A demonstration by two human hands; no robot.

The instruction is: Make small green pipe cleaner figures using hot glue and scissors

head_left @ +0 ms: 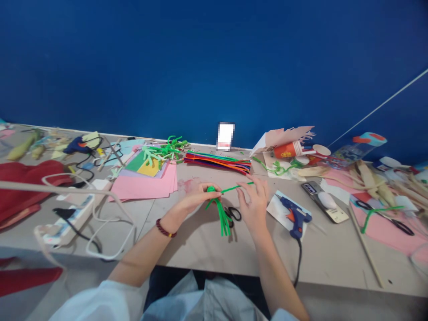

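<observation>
My left hand (200,195) pinches a bundle of green pipe cleaners (223,220) near its rounded top, and the loose strands hang down below the fingers. From that bundle a single green pipe cleaner (230,189) runs out to the right. My right hand (254,198) holds the far end of this strand between thumb and fingers. Black-handled scissors (235,214) lie on the table just behind the hanging strands, partly hidden by them. Beyond both hands lies a pile of pipe cleaners (217,162) in red, blue, orange and other colours.
To the right, a blue glue gun (295,217) rests on a card, near a phone (323,200). Coloured paper sheets (143,185) and green pipe-cleaner shapes (167,149) lie at the left. A white power strip (78,214) with cables sits farther left. Paper cups (289,150) lie behind.
</observation>
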